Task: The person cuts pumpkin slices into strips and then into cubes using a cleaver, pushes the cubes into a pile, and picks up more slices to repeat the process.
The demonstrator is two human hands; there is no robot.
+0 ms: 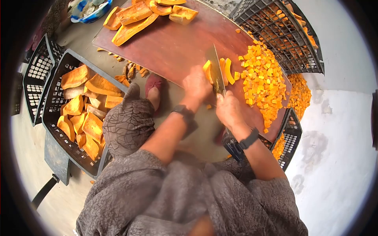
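Two risks stand out on the board. To the left, the curved piece lies just beside the knife; if it rocked on its rounded side, the blade could slip toward the left hand, whose knuckles are very near. To the right, past two loose slices, the cubes heap close to the board's edge, so a careless sideways shove could tip some off (a few stray bits lie apart already).

As for pose, the left hand is bunched at the near end of the piece, holding it down, fingertips hidden; its forearm reaches forward, bending slightly inward. The right hand is wrapped around the knife's handle, wrist fairly straight, with the blade pointing away from the body between piece and slices.
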